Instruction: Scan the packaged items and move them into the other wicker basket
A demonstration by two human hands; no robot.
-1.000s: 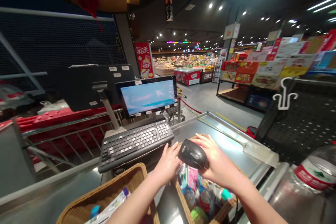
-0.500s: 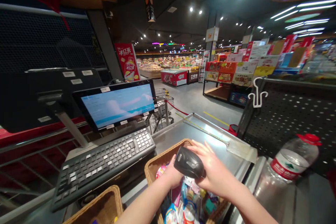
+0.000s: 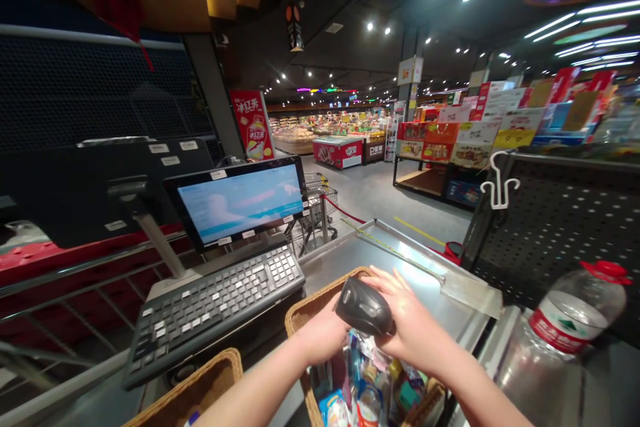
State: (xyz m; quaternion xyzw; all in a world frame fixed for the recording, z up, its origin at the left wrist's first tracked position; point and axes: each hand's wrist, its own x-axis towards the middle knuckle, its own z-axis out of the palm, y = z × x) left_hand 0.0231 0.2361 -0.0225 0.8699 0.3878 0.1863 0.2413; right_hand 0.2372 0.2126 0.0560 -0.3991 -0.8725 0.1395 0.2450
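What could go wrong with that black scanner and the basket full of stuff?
The barcode scanner might slip from the right hand and drop onto the packaged goods below it.
The left hand could bump it, since the two are so close.
The packaged goods are crowded together in the wicker basket, so pulling one out might drag others along.

Supermarket checkout, from where I stand | till screen and keyboard | handheld scanner | shopping cart | stacked boxed goods | red chest freezer beyond
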